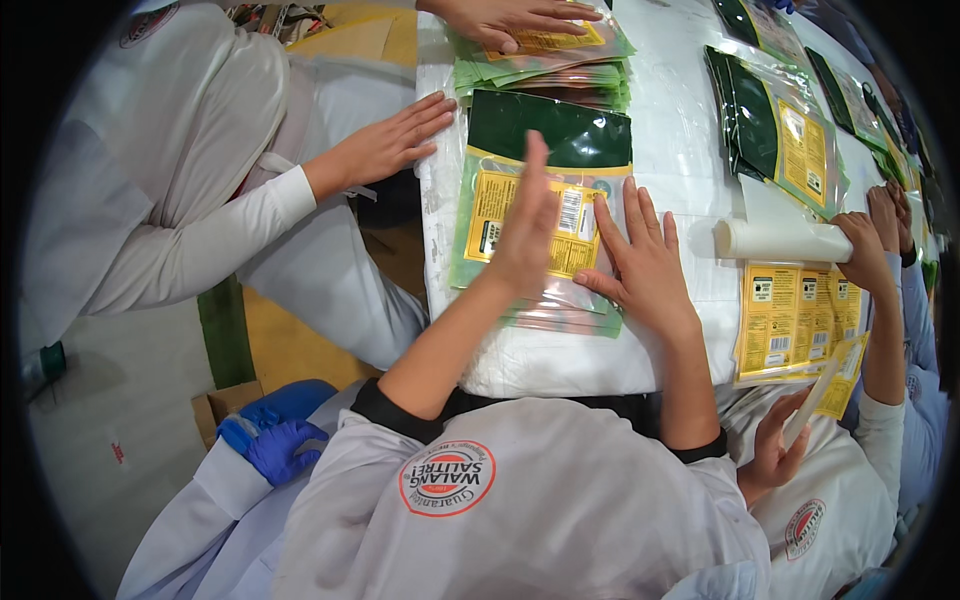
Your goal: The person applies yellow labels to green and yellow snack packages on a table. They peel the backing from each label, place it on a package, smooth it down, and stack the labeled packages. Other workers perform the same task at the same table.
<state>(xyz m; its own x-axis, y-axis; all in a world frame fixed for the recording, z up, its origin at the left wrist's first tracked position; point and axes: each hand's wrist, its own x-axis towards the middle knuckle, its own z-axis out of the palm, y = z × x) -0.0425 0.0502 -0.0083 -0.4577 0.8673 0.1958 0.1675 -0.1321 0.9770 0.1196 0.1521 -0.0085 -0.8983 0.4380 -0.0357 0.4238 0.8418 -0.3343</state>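
A stack of flat plastic pouches [551, 135] lies before me, with dark green upper ends and clear lower parts. On the top pouch is a yellow printed label [577, 251] with a barcode. My left hand [525, 232], blurred and turned edge-on, is over the label with its fingers extended; whether it touches is unclear. Spread flat, my right hand [637, 259] rests at the pouch's right edge, thumb and forefinger beside the label. Neither hand grips anything.
A co-worker's hands [386, 146] are at the table edge and on another pouch stack [547, 75]. At right, another person holds a backing roll [780, 240] near yellow label sheets [780, 315]. More labelled pouches [757, 120] lie on the white-covered table [667, 97]. A blue-gloved hand [285, 450] is lower left.
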